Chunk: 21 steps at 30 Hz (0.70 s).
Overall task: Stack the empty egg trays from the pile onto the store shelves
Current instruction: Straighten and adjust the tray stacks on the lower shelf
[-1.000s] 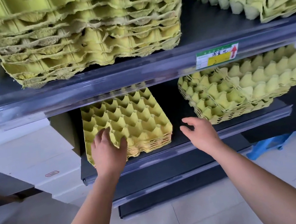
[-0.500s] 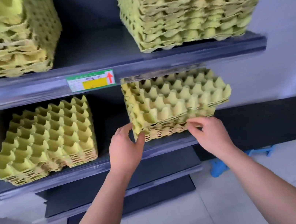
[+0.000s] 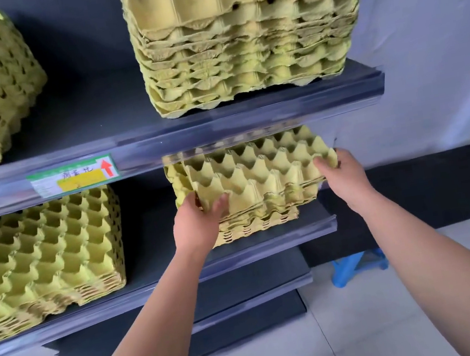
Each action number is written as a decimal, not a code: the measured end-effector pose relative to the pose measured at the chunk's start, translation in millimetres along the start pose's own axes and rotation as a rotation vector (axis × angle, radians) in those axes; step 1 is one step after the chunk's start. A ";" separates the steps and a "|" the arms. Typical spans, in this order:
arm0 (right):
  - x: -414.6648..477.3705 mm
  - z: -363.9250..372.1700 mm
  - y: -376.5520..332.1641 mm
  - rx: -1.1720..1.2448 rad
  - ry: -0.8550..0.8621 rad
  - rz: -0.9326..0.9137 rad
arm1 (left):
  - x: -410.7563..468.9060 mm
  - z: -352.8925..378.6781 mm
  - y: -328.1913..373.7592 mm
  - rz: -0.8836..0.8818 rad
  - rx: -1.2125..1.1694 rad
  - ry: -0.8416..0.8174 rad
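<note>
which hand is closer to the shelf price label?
Left. The left hand grips the tray stack at its front-left corner, below-right of the price label; the right hand holds its right edge, farther off.

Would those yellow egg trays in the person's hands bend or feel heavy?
Probably light: left hand and right hand hold the egg trays by their edges alone. Likely fairly stiff nested, spanning between the hands without sagging. Ragged edges on the stack above suggest easy tearing.
</note>
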State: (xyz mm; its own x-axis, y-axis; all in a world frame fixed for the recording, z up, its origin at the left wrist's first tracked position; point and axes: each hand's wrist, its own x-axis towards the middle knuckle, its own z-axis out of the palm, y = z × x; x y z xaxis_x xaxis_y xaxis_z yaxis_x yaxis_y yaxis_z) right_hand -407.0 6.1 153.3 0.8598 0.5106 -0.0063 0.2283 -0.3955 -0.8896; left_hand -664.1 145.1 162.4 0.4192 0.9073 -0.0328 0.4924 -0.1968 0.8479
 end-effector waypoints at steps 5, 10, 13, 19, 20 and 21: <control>5.9 -0.9 -6.8 0.129 0.086 -0.105 | 10.4 -9.6 0.2 0.075 -0.093 0.065; -4.3 13.2 -3.5 0.128 0.086 -0.173 | 12.3 -18.1 -19.2 0.087 -0.168 0.093; -7.8 20.8 -1.3 0.095 0.080 -0.211 | 12.9 -18.7 -32.4 0.091 -0.201 0.105; -1.6 17.6 3.5 0.091 0.045 -0.235 | 14.9 -11.0 -40.0 0.071 -0.324 0.082; 1.7 16.2 2.7 0.111 0.019 -0.202 | 13.6 -7.8 -39.7 0.054 -0.348 0.083; 5.4 14.5 1.1 0.138 -0.019 -0.152 | 11.5 -4.1 -38.6 0.035 -0.366 0.085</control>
State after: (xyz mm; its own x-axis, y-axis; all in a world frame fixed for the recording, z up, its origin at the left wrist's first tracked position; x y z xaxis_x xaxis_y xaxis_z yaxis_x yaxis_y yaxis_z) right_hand -408.7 19.5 145.7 0.8109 0.5715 0.1255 0.2891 -0.2048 -0.9351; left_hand -681.4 164.7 131.5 0.3585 0.9330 0.0302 0.1673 -0.0960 0.9812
